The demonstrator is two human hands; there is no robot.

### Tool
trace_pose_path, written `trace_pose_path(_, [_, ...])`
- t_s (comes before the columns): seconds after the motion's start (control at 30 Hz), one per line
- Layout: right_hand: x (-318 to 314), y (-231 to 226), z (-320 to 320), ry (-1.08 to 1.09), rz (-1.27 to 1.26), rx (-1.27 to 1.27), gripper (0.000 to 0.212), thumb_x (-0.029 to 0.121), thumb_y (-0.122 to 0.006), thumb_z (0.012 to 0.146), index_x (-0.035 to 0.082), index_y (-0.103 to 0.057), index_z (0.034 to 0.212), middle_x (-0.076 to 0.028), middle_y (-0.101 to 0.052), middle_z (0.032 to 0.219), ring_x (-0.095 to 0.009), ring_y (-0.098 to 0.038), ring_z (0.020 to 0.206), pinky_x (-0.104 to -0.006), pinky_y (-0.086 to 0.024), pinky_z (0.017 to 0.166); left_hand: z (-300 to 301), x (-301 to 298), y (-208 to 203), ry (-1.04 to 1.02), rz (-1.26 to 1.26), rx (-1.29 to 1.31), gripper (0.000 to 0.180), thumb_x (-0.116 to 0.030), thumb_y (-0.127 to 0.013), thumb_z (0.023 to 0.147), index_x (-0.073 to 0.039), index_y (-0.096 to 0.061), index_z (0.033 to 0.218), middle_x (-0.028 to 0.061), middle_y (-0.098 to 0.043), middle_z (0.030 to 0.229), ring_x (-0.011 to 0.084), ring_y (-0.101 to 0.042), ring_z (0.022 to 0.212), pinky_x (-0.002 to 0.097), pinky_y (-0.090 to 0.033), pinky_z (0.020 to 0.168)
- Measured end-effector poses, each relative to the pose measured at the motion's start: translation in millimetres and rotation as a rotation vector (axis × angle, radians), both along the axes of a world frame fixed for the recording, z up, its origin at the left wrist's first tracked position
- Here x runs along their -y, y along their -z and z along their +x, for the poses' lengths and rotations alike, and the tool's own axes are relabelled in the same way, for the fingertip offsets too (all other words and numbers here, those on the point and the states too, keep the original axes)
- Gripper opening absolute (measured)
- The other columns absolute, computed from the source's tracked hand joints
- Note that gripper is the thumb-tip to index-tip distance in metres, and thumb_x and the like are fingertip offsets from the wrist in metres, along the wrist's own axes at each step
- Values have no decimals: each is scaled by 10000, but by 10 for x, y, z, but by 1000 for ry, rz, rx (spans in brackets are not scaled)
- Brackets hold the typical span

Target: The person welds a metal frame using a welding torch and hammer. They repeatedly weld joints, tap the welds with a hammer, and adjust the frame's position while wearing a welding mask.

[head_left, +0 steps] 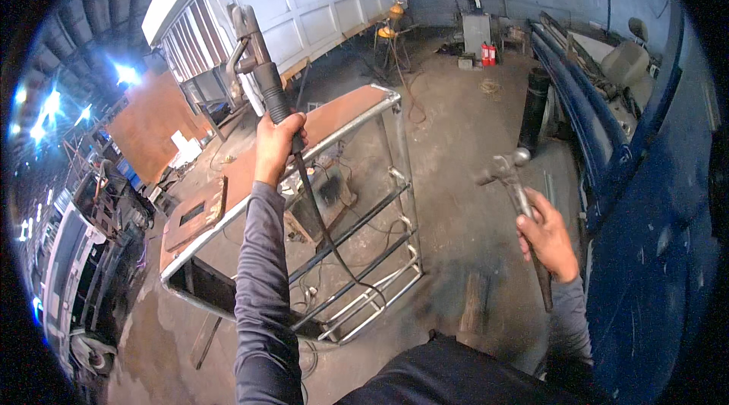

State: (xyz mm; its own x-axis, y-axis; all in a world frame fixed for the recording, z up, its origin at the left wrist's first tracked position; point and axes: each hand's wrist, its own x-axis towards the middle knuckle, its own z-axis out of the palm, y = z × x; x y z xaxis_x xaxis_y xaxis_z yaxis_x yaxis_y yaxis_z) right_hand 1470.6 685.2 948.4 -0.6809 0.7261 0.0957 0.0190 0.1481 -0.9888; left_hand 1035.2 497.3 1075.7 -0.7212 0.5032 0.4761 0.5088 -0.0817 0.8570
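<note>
Welding electrode holder of dark metal with a ribbed black grip (pixel 258 63) is held aloft at about eleven o'clock, gripped in the left hand (pixel 275 148).

Its jaws are seen at the top, tilted slightly left, and a thin black cable (pixel 323 226) is trailed from its base down toward the floor. A grey steel chipping hammer with a worn handle (pixel 520 204) is clasped in the right hand (pixel 548 242) at about three o'clock, its head pointed up and left. Both hands are closed tightly round their tools. Below the holder, toward seven o'clock, a rust-brown metal panel on a tubular steel frame (pixel 334 124) is laid across the stained concrete floor (pixel 463 170). A blue vehicle body (pixel 653 253) is seen at four o'clock.
</note>
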Motion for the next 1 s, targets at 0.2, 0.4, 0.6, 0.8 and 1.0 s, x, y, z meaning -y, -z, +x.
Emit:
trace_pose_path(0.2, [-423,-419,-943,-71,222,75,562,170,-618,1008,80,-425,1529,-13,-576,773,-74,-533,524,-259,-446,419,-560,-282,301,-18,21,151,165,-169,-691,879,-21,-619,881,51,-621,713,163,-603,582,325,-508,563])
trace_pose_path(0.4, [-799,-1384,-1944,-18,555,-126,564,252,-614,1025,110,-439,1543,7,-566,709,-83,-526,488,-282,-443,397,-628,-235,285,39,54,282,132,-145,-668,887,-27,-608,882,44,-617,723,153,-597,591,319,-500,562])
trace_pose_path(0.6, [-1128,-1328,-2661,-52,741,171,583,315,-603,1031,114,-439,1553,-26,-582,723,-113,-539,487,-316,-456,410,-579,-284,235,99,75,244,182,-121,-683,869,-6,-571,953,46,-625,738,145,-597,600,308,-505,575])
trace_pose_path(0.8, [-1030,-1667,-2814,-150,830,294,599,305,-613,1029,130,-427,1570,-7,-559,712,-100,-514,483,-300,-445,419,-626,-279,301,75,60,238,234,-117,-703,858,-6,-539,983,48,-621,742,141,-598,609,304,-509,582])
trace_pose_path(1.0, [-1127,-1857,-2818,24,936,54,601,320,-595,1032,132,-416,1575,-24,-564,712,-107,-515,465,-323,-461,428,-588,-212,238,82,20,237,260,-131,-700,856,-12,-533,1016,46,-615,751,138,-598,607,306,-516,582])
